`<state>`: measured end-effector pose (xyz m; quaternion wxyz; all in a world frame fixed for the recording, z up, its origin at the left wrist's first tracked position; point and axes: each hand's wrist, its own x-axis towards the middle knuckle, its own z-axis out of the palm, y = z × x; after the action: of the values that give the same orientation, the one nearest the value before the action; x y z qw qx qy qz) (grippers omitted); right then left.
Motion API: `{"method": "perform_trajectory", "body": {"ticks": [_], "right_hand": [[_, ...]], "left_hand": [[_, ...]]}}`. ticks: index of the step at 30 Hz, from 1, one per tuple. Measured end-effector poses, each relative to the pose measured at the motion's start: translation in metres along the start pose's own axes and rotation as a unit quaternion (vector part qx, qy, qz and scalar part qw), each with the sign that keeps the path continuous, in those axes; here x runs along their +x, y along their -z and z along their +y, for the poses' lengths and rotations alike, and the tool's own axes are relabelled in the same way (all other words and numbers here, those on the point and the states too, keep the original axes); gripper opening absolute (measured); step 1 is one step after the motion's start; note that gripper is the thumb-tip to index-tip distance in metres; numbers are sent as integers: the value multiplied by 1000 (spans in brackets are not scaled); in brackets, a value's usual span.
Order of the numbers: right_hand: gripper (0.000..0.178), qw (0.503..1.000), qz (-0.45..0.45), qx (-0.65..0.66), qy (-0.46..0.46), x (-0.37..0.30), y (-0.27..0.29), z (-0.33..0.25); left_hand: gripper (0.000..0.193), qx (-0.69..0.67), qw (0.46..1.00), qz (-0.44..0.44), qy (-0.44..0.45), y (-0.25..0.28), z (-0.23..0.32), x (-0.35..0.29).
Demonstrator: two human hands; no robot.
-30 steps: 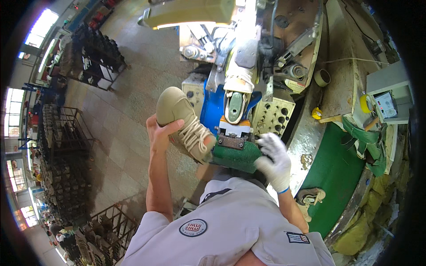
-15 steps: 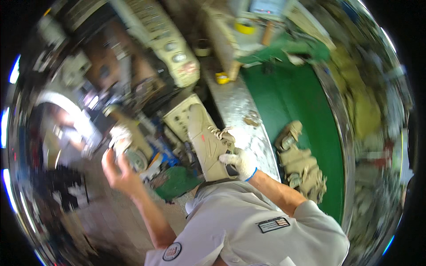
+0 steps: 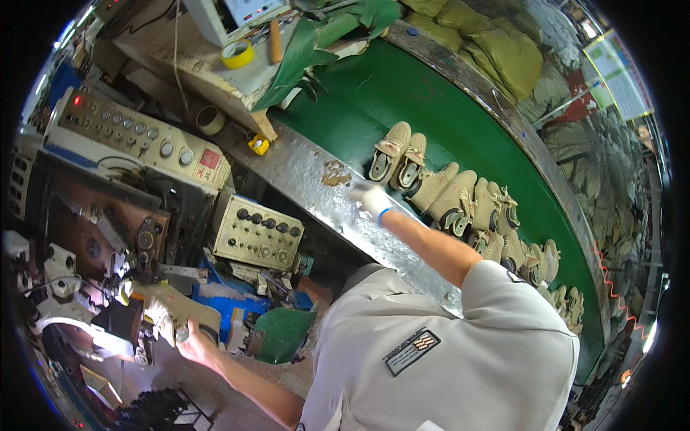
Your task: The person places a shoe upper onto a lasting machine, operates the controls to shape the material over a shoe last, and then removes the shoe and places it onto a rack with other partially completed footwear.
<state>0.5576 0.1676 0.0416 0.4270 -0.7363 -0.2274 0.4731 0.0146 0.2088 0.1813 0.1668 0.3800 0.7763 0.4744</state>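
Note:
At the lower left, my bare left hand (image 3: 196,345) is closed on the collar end of a tan lace-up shoe (image 3: 188,309). That shoe lies on its side against the machine's working head, its pale laces next to my fingers. My right hand (image 3: 372,201), in a white glove with a blue cuff, is over the bare metal ledge (image 3: 395,248). Motion smears its fingers, and no shoe shows in it. Just beyond it, a pair of tan shoes (image 3: 392,152) stands on the green belt (image 3: 438,108).
More tan shoes (image 3: 454,205) line the belt toward the lower right. A control panel with knobs (image 3: 257,231) and a longer panel (image 3: 140,136) flank the machine. Yellow tape (image 3: 237,54) and a hammer-like wooden handle (image 3: 275,41) lie on the bench. Sacks (image 3: 496,54) are piled beyond the belt.
The tan shoe has left my right hand, which has moved over the ledge beside the belt. My left hand has come down onto the shoe at the machine. The view has turned rightward.

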Motion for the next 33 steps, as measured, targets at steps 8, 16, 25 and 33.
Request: {"method": "perform_trajectory", "body": {"ticks": [8, 16, 25, 33], "right_hand": [[77, 890, -397, 217, 50, -129, -109, -89], [54, 801, -247, 545, -20, -124, 8, -77], [73, 844, 203, 429, -249, -11, 202, 81], [22, 956, 230, 74, -166, 31, 165, 184]], "left_hand": [[53, -197, 948, -195, 154, -5, 119, -153], [59, -218, 818, -533, 7, -78, 152, -203], [36, 35, 876, -461, -139, -114, 56, -139], [33, 339, 820, -311, -340, -87, 14, -144]]}}
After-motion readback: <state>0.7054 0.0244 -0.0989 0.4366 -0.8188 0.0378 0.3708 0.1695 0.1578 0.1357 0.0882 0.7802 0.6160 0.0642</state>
